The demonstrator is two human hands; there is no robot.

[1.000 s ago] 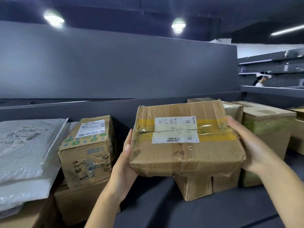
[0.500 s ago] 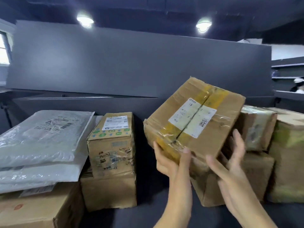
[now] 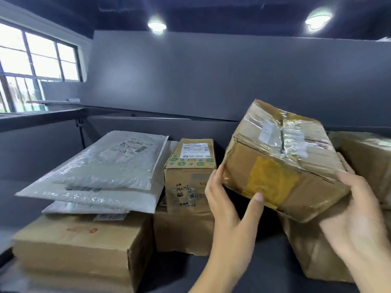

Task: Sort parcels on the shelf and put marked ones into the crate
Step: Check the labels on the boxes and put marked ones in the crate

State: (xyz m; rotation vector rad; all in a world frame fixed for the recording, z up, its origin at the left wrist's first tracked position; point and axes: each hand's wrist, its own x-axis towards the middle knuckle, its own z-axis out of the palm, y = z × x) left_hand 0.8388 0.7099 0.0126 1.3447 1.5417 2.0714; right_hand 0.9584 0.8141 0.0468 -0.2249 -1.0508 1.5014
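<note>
Hands, two: left hand (image 3: 227, 205) and right hand (image 3: 357, 210) both gripping one taped cardboard parcel (image 3: 281, 163), tilted, raised above shelf (image 3: 243, 269) at right, two white mailers (image 3: 101, 166) stacked far left, several boxes around, right-side boxes cut off, labels illegible.

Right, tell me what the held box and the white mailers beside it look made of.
Held box: brown corrugated cardboard, matte and creased, wrapped in glossy clear and yellow tape that catches the light. White mailers: apparently plastic bubble envelopes, with a slightly shiny, dimpled, crinkled surface.
</note>
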